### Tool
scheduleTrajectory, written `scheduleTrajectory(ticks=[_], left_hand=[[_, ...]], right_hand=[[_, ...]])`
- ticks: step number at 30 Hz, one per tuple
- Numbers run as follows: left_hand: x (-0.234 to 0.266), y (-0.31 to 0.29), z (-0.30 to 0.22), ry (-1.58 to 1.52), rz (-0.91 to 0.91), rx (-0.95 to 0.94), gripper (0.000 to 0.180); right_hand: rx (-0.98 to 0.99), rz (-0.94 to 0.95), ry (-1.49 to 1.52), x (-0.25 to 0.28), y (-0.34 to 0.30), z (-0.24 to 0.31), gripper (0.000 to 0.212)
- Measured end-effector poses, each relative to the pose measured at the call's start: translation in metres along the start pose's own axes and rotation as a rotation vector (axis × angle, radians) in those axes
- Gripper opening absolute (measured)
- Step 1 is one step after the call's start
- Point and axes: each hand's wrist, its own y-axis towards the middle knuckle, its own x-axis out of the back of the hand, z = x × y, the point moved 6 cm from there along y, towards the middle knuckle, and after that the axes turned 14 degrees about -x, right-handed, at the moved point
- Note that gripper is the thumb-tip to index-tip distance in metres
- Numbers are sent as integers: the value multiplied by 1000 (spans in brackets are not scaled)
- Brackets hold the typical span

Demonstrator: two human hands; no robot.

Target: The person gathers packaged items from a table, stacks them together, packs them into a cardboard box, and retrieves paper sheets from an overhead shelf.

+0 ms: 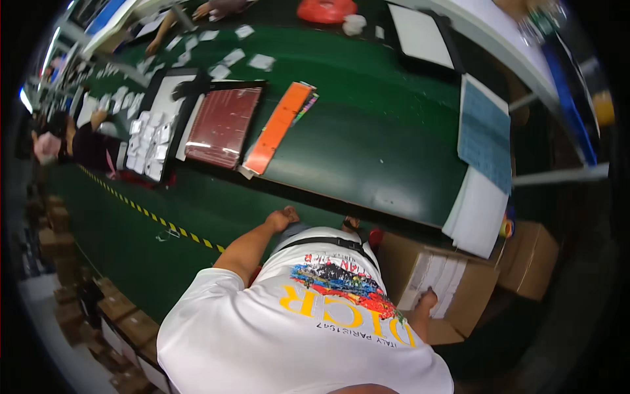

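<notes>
My left hand [283, 217] hangs at my side with its fingers curled into a fist and nothing visible in it, just below the near edge of the green table [367, 118]. My right hand [427, 300] rests on a white label on top of an open cardboard box [459, 289] on the floor to my right. Its fingers are too small and hidden to read. My white printed T-shirt [302, 328] fills the lower middle of the view.
On the table lie a dark red tray [223, 126], an orange stack of strips [279, 126], a black tray of small white pieces [152, 141] and a blue sheet on a white paper stack [484, 134]. Another person's hands [207, 9] work at the far side. A yellow-black line [151, 215] marks the green floor.
</notes>
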Motion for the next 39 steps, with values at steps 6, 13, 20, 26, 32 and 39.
scheduleTrajectory(ticks=[6,13,20,26,32,39], left_hand=[[0,-42,109,-173,-126,126,58],[13,-92,222,-217,-161,281,64],[-23,-140,300,-491,-430,487,61],[-102,-180,286,-867,-652,523,54],[-97,-203,223,-774,-746,608,39],[-29,-179,158,-1312,-1097,734,34]], right_hand=[[690,-704,379,50,-128,131,40],[1277,47,318,-122,-326,287,32],[1522,505,-293,-356,-532,293,31],[1671,778,-523,-530,-668,325,32],[1795,595,-783,-696,-739,399,52],[1920,172,-1301,-801,-783,399,103]])
